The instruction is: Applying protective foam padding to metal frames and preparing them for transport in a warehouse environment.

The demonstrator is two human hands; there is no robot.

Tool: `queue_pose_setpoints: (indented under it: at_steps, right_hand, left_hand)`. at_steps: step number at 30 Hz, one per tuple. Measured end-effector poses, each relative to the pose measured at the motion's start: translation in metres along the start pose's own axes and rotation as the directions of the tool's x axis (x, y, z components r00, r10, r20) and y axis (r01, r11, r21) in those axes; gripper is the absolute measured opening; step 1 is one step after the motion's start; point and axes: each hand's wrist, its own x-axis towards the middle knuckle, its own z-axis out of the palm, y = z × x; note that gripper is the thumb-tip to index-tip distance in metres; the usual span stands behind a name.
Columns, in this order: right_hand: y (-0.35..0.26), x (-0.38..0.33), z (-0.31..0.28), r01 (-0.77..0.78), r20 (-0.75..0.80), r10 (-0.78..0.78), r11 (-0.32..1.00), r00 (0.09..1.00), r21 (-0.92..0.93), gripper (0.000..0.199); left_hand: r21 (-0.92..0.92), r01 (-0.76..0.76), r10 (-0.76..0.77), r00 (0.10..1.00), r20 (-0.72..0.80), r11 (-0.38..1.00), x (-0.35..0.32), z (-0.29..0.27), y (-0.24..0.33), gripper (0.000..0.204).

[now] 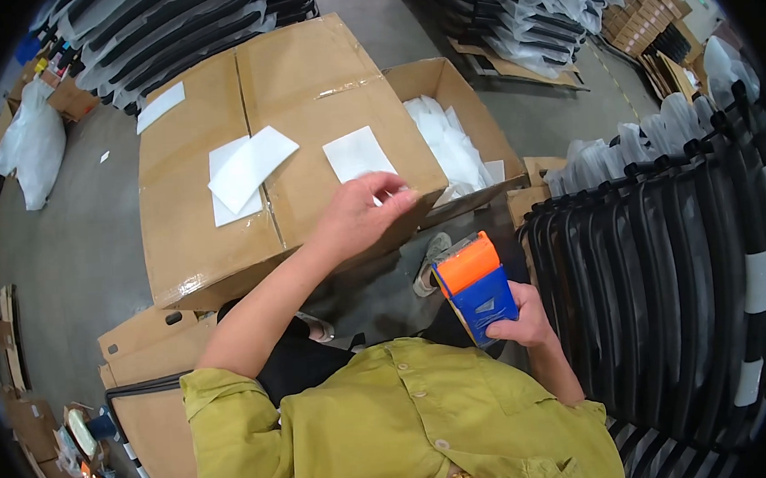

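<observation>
My right hand (523, 316) is wrapped round a blue and orange tape dispenser (483, 296), held low in front of my body with its orange end pointing away from me. Above the near right corner of a large closed cardboard box (199, 79), my left hand (363, 215) has its fingers curled together. A thin pale bit shows at its fingertips, too small to name. Just beyond that hand lies a white foam sheet (358, 152). Two more, one of them a tilted white sheet (254, 168), overlap further left, and a white piece (161, 106) sits at the box's far left edge.
An open carton (493, 132) full of white sheets stands right of the box. Black tubular frames (642, 265) wrapped in plastic are stacked on the right; more wrapped frames (183, 40) rise behind the box. A cardboard panel (156, 424) leans at lower left.
</observation>
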Motion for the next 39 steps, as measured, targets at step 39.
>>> queue_pose_setpoints:
  at_steps: [39]
  right_hand:
    - [-0.015,0.011,0.033,-0.177,-0.033,0.177,0.984,0.984,0.015,0.041]
  left_hand:
    - [0.254,-0.166,0.225,0.949,-0.223,0.953,0.04,-0.03,-0.026,0.016]
